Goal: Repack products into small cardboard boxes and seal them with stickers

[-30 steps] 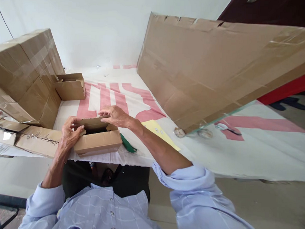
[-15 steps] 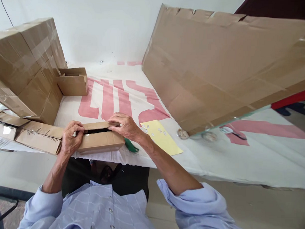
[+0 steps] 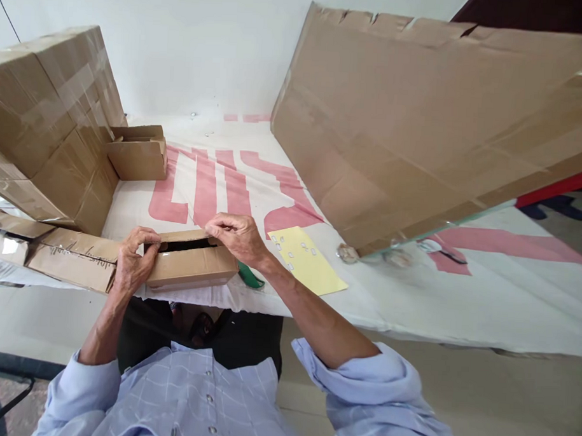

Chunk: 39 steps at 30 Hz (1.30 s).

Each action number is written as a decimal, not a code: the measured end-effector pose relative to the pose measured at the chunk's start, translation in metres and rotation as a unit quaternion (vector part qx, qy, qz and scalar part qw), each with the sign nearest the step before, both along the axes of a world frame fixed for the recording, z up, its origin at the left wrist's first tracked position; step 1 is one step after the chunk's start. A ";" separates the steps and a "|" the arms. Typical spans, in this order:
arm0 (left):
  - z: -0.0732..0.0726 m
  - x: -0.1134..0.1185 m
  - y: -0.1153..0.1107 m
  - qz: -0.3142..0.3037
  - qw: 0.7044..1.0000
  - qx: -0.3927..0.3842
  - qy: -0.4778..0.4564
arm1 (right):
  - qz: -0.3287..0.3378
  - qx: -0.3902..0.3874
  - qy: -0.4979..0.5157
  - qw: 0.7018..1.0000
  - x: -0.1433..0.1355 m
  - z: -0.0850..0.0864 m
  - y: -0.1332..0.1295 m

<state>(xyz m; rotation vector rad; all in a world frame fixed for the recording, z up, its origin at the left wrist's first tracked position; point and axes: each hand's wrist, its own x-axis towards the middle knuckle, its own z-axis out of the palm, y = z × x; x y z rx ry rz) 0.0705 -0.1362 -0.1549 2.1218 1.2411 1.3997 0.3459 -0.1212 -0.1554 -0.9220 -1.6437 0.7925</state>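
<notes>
Far left there's a huge taped carton (image 3: 60, 127), up and left of the left fingers, pretty much walling off that side. In front of it a long box (image 3: 74, 255) runs along the bench (image 3: 412, 305) edge, its end right up by the left hand (image 3: 134, 263); can't tell if they touch. Behind the left fingers, well apart, a small box (image 3: 138, 160) sits open against the carton.

The left fingers are curled onto the left end of the box (image 3: 191, 268), gripping it. It's at the front edge of the bench, between the two hands, with a dark slot along the top. Right hand (image 3: 237, 238) is at the other end, fingers bunched closed on the flap (image 3: 188, 235) edge; can't tell if any card is pinched in there.

Just right of the box is a green thing (image 3: 251, 276), partly tucked behind it, nearly under the right wrist. Then a yellow sheet (image 3: 311, 263) with little pieces on it, right of the right fingers. Past that, a big panel (image 3: 418, 133) leans over the bench and blocks the back right, with a clear round thing (image 3: 347, 253) at its bottom corner.

Compared with a second ago, the flap was standing up and the box gaped; now it's folded down to that slot, and the right fingers have gone from loosely spread to bunched.
</notes>
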 end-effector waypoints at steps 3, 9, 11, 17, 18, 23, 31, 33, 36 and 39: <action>0.004 0.001 0.003 0.038 0.997 -0.059 -0.021 | -0.045 -0.064 0.069 0.995 0.007 0.008 -0.001; 0.010 0.008 0.011 0.084 0.990 -0.089 -0.073 | -0.090 -0.022 0.108 0.990 0.017 0.013 -0.008; 0.011 0.010 0.014 0.097 0.988 -0.080 -0.085 | -0.113 0.022 0.058 0.992 0.019 0.010 -0.015; 0.015 0.004 0.018 0.092 0.991 -0.090 -0.033 | -0.055 0.120 -0.260 0.957 0.015 -0.009 -0.046; 0.016 0.003 0.017 0.084 0.991 -0.099 -0.027 | -0.060 0.141 -0.291 0.944 0.014 -0.012 -0.054; 0.019 0.001 0.011 0.065 0.985 -0.159 -0.014 | -0.103 0.288 -0.319 0.897 0.008 -0.018 -0.095; 0.000 -0.010 0.001 0.035 0.980 -0.193 0.043 | -0.094 0.291 -0.334 0.892 0.005 -0.037 -0.123; -0.007 -0.010 -0.007 0.038 0.976 -0.206 0.066 | -0.088 0.266 -0.328 0.902 0.005 -0.036 -0.120; -0.015 -0.011 -0.019 0.043 0.967 -0.233 0.098 | -0.066 0.200 -0.327 0.921 0.004 -0.025 -0.106; -0.018 -0.012 -0.027 0.036 0.965 -0.234 0.111 | -0.020 0.120 -0.383 0.916 -0.002 -0.007 -0.075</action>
